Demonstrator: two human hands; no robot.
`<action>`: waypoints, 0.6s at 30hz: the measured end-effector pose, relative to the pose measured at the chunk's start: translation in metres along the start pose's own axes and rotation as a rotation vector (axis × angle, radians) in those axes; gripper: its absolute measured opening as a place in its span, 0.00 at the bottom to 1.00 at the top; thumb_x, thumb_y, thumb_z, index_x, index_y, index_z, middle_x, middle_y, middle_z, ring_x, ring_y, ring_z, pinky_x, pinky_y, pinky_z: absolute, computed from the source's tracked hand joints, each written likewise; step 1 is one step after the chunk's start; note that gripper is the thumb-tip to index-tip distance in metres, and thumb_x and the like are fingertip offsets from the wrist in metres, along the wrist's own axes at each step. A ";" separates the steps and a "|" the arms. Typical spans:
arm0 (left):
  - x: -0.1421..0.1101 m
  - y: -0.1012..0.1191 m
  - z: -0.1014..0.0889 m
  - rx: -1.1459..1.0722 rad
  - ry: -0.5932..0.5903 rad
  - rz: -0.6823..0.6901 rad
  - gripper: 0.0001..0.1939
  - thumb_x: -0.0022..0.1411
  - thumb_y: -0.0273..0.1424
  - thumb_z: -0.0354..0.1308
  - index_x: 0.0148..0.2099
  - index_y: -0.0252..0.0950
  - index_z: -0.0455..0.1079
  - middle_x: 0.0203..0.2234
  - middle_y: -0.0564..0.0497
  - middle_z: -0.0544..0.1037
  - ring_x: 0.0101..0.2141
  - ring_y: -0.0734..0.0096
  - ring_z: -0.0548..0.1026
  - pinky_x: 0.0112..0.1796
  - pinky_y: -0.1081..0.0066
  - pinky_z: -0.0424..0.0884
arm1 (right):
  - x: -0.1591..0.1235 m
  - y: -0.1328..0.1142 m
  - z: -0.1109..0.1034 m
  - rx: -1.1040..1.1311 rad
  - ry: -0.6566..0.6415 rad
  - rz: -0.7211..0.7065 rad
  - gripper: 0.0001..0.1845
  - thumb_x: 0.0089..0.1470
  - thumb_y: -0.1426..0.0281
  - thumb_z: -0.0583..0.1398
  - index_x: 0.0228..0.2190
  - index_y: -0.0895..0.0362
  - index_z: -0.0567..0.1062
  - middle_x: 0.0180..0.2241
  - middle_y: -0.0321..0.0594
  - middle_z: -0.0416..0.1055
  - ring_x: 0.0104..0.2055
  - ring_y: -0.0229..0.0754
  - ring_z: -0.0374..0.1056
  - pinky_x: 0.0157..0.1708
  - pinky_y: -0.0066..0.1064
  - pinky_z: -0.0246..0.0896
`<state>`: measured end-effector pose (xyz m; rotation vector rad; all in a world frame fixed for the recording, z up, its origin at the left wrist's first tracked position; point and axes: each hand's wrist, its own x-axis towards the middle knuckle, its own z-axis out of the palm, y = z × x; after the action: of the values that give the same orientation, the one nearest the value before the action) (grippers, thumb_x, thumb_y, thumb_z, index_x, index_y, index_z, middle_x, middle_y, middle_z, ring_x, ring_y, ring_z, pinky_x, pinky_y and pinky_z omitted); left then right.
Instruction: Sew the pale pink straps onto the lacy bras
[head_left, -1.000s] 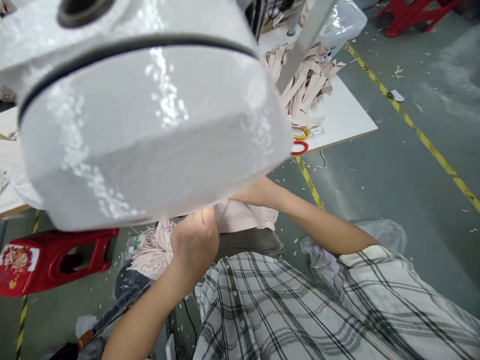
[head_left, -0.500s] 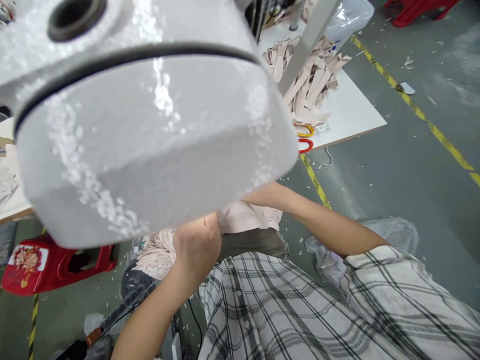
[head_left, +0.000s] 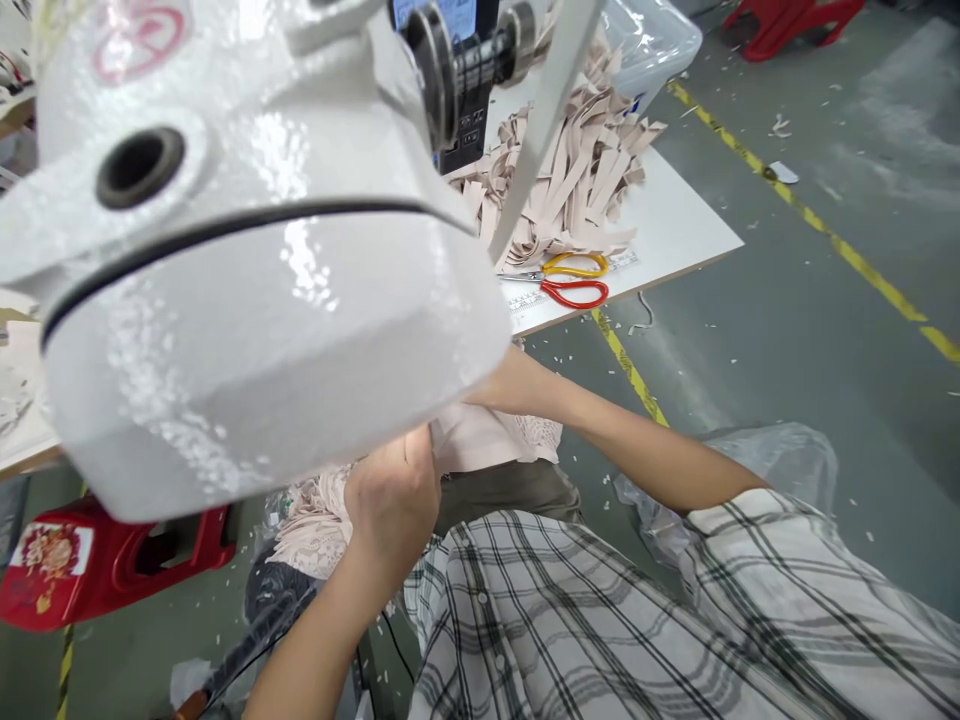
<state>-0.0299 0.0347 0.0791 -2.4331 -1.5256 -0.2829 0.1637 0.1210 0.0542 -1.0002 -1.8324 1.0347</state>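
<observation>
Left hand (head_left: 394, 488) and right hand (head_left: 508, 385) at pale pink fabric (head_left: 478, 442), sewing machine head (head_left: 277, 375) above

Head view: left curled against fabric's left side; right mostly hidden behind machine head. Whether either pinches: cannot tell. Fabric shows just off the white table surface's (head_left: 694, 225) near edge. Red-and-yellow scissors (head_left: 550, 285) lie along that edge; heaped pink strips (head_left: 592, 180) behind them.

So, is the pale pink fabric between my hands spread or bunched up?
Spread, where visible: the pale pink fabric runs mostly smooth from the left hand. The white machine head hides the rest: cannot tell.
</observation>
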 end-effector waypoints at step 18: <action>-0.019 -0.015 0.001 -0.390 -0.112 -0.259 0.17 0.71 0.33 0.47 0.57 0.37 0.68 0.35 0.47 0.82 0.30 0.67 0.78 0.31 0.71 0.66 | -0.012 0.001 0.009 -0.016 0.010 -0.011 0.21 0.56 0.67 0.59 0.52 0.54 0.75 0.54 0.43 0.71 0.35 0.37 0.68 0.32 0.27 0.66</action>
<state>-0.0515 0.0256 0.0743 -2.5655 -2.0019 -0.5477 0.1609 0.1084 0.0470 -1.0018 -1.8385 1.0080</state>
